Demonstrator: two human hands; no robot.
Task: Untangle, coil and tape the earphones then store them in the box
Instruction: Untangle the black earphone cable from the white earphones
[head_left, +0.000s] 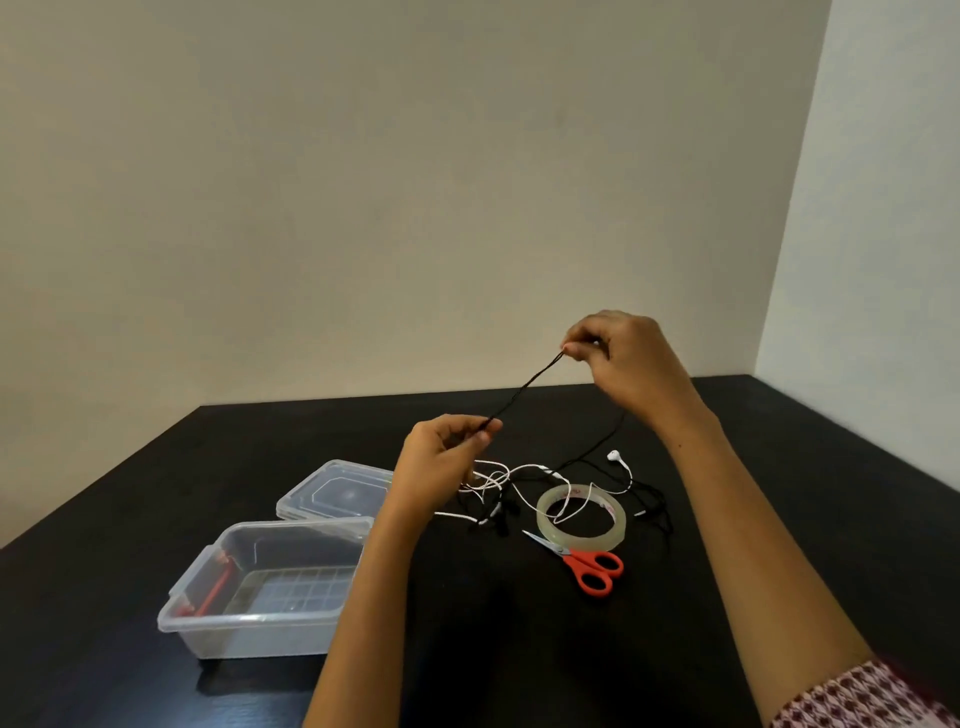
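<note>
Head view: a thin black earphone cord (524, 387) is pulled taut above mid-frame, its doubled strand running diagonally from lower left to upper right. The left hand (441, 457) pinches the lower end and the right hand (618, 358) pinches the upper. Below, white earphones (519, 470) lie tangled, possibly knotted with more black cord, beside a clear tape roll (576, 540) and red-handled scissors (592, 566). A translucent plastic box (260, 618) and lid (332, 491) sit lower left on the black table (519, 649).
</note>
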